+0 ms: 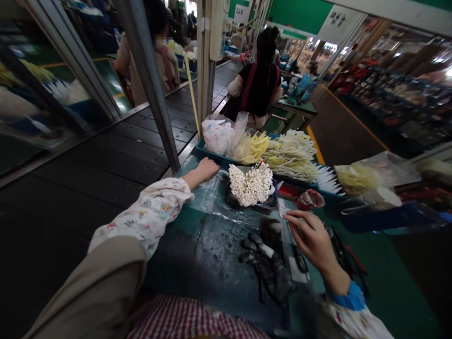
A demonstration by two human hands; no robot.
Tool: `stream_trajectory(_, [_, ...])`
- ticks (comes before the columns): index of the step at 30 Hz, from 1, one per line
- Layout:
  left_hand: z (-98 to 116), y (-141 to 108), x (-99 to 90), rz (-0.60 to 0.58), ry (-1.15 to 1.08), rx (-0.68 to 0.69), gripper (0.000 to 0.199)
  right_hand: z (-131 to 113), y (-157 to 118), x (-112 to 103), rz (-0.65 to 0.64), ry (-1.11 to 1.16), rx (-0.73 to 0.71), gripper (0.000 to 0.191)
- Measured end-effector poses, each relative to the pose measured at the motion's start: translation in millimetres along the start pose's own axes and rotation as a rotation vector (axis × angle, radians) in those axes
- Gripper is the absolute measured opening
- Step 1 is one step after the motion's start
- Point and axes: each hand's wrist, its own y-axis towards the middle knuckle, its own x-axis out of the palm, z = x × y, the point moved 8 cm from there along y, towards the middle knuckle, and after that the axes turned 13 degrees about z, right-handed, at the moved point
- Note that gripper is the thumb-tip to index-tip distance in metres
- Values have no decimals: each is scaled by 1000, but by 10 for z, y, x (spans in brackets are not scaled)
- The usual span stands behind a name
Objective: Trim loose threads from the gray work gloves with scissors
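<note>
My left hand (206, 170) rests at the back left of the green work table, its fingers curled beside the blue tray; what it holds, if anything, is hidden. My right hand (311, 235) hovers over the right side, fingers apart, its fingertips beside a white paper slip (283, 207). Between the hands stands a dense bunch of white-tipped stems (251, 184) in a dark box. A pair of black gloves (270, 270) lies on the dark mat (212, 249) in front. Just left of my right hand is a black-handled tool (300, 259).
Blue trays behind hold bagged white pieces (218, 134), yellow strips (257, 147) and pale green-white strips (291, 155). A dark conveyor (116, 165) and a metal post (150, 84) are on the left. A person (261, 80) sits ahead, another (151, 66) beyond the conveyor.
</note>
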Motion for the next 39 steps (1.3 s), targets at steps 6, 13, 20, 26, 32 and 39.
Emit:
stream_trajectory(6, [-170,-108,27,-169,-3,-19,23,-123,-66,114,1,66,-8,28])
stream_trajectory(13, [-276,-221,41,-271,-20,-45,37,-234,11,215,10,141,-7,29])
stream_trajectory(20, [-221,-306,-64,-155,-15,-91,20,-353,109,191,52,208,-4,35])
stream_trajectory(26, [-314,-501,-714,50,-230,-145,26,-323,371,0,127,231,64,38])
stream_trajectory(32, [847,-616,-1824,429,-652,345,26,-95,921,38,257,425,345,37])
stream_trajectory(39, [1173,-488,-1969,665,-725,331,23,272,1284,50,251,484,465,10])
